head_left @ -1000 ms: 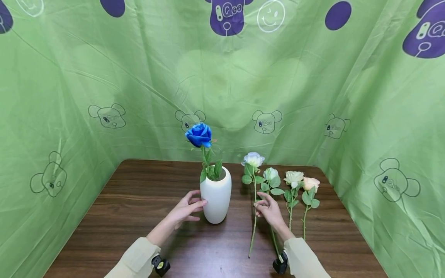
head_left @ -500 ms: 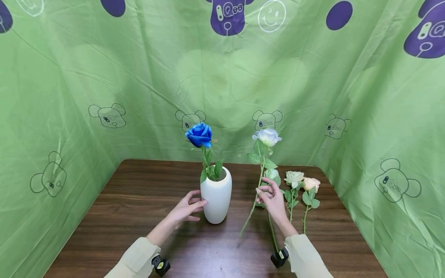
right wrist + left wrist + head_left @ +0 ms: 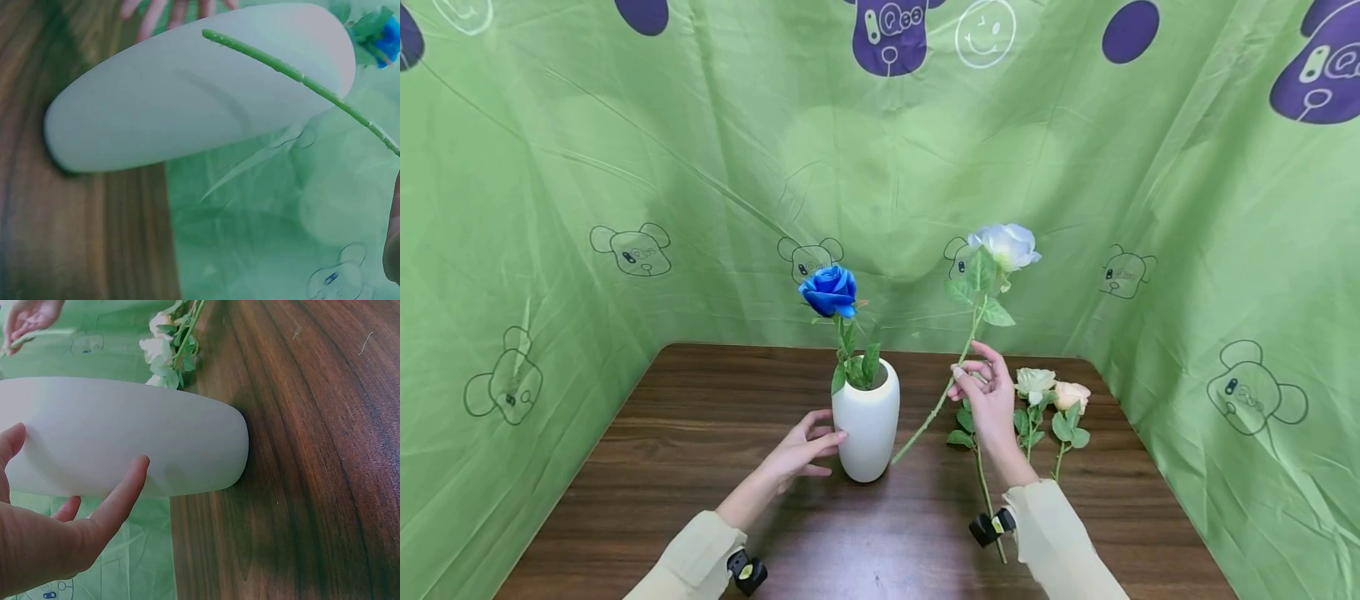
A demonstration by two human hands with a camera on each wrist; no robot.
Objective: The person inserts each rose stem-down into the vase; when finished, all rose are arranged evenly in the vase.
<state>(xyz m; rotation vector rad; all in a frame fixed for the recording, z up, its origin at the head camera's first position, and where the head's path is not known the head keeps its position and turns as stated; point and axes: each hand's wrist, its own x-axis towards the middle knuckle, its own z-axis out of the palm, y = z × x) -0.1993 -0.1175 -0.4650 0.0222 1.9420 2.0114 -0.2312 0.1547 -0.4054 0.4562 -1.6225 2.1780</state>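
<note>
A white vase (image 3: 867, 437) stands upright on the table, with a blue rose (image 3: 830, 292) in its mouth. My left hand (image 3: 801, 454) touches the vase's left side, thumb on the front and fingers spread, as the left wrist view also shows. To the right of the vase, my right hand (image 3: 988, 400) pinches the stem of a pale blue-white rose (image 3: 1006, 246) in the air. This rose leans right, bloom up, and its stem's lower end points down toward the vase. In the right wrist view the stem (image 3: 275, 62) crosses in front of the vase.
A cream rose (image 3: 1035, 383) and a peach rose (image 3: 1071, 397) lie on the dark wooden table (image 3: 715, 417) at the right. Another rose's stem (image 3: 982, 483) lies under my right arm, its bloom mostly hidden. A green curtain (image 3: 880, 167) surrounds the table.
My right hand has lifted the pale blue-white rose off the table and tilted it, the bloom going up and right, the stem end swinging left toward the vase. My left hand stays put.
</note>
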